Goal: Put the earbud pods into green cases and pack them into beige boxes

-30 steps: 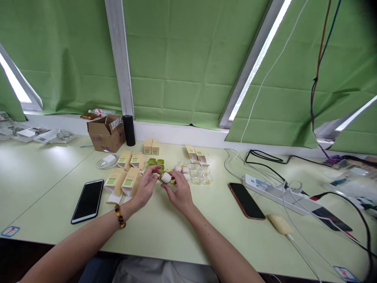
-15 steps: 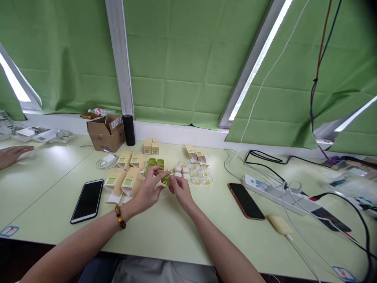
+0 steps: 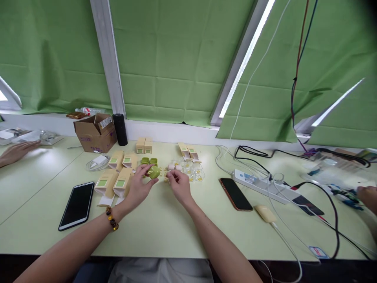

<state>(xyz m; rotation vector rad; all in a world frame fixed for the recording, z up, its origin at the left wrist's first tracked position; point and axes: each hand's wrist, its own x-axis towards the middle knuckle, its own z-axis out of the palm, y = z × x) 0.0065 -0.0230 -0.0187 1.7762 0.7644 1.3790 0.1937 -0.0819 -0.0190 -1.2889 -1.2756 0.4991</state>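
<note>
My left hand (image 3: 139, 188) grips a small rounded green container (image 3: 153, 171) between thumb and fingers. Just to its right, my right hand (image 3: 180, 188) is closed in a pinch over the table; anything between those fingertips is too small to make out. Tiny cream-coloured pieces (image 3: 165, 169) lie between the two hands. Pale pink cylinders (image 3: 174, 167) sit right behind my right fingertips, partly covered. Several clear little containers (image 3: 198, 172) are grouped to the right of them. Behind my left hand stand small green cups (image 3: 149, 161).
Open cartons (image 3: 123, 181) stand left of my hands, with a phone (image 3: 77, 205) nearby. A second phone (image 3: 235, 194), a power strip (image 3: 259, 186) and loose cables lie at right. A cardboard box (image 3: 96, 133) stands behind. Other people's hands (image 3: 20, 151) show at both edges.
My hands have come apart: the left keeps the green container, now turned, while the right has let go of it and moved beside the small pieces. The view has shifted right.
</note>
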